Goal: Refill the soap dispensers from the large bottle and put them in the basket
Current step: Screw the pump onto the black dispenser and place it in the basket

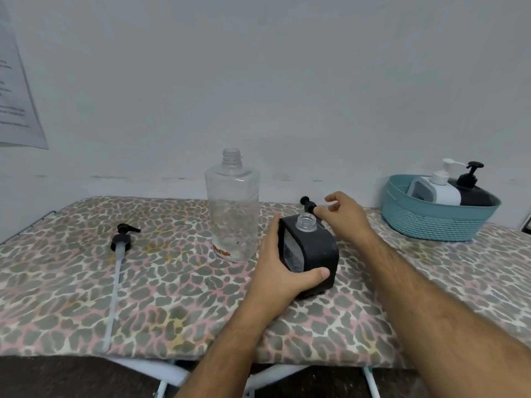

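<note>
A black soap dispenser (pixel 314 251) with a clear open neck stands on the leopard-print board. My left hand (pixel 283 275) grips its body from the left, thumb across the front. My right hand (pixel 346 215) reaches behind it and pinches a small black pump head (pixel 308 204) lying there. The large clear bottle (pixel 232 208) stands uncapped just left of the dispenser and looks almost empty. Its long-tubed black pump (pixel 122 244) lies on the board at the left. A teal basket (pixel 434 218) at the right holds a white dispenser (pixel 439 186) and a black dispenser (pixel 472 188).
The padded board (pixel 172 297) runs along a pale wall. Its front edge is close to me, with metal legs below. A printed sheet (pixel 17 90) hangs on the wall at the far left.
</note>
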{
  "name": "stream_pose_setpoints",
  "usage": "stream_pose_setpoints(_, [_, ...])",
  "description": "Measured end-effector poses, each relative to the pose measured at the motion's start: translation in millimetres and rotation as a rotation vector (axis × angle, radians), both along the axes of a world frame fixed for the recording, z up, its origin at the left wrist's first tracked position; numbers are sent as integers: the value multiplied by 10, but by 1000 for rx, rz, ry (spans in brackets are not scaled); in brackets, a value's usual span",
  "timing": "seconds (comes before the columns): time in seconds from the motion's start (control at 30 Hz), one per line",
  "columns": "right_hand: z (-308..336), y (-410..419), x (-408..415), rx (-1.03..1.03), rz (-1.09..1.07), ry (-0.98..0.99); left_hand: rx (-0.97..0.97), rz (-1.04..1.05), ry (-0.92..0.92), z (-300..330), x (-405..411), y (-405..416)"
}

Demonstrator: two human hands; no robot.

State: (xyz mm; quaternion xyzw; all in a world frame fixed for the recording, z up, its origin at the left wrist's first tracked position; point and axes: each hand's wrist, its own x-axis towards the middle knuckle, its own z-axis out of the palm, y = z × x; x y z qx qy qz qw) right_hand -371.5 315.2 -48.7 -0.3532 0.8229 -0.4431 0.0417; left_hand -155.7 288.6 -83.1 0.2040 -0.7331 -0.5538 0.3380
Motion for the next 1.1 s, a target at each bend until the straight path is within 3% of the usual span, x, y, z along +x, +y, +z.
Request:
stream_pose_setpoints(0.23, [-115, -375, -233, 91, 77, -1, 4, -25, -22, -73, -42, -25])
stream_pose_setpoints(0.57, [-206, -593, -228, 270, 47, 182, -3, -7, -49, -149, -62, -90])
stream_pose_setpoints(0.7, [-216, -527, -145, 197, 17, 79, -4, 3, -71, -158, -59, -118])
stream_pose_setpoints(0.9, [-73, -159, 9, -123, 45, -246, 2, -6, -72, -133, -54, -92])
stream_pose_setpoints(1.1, [250, 269, 243, -354, 24, -200, 9, 1, -69, -100, -28, -73])
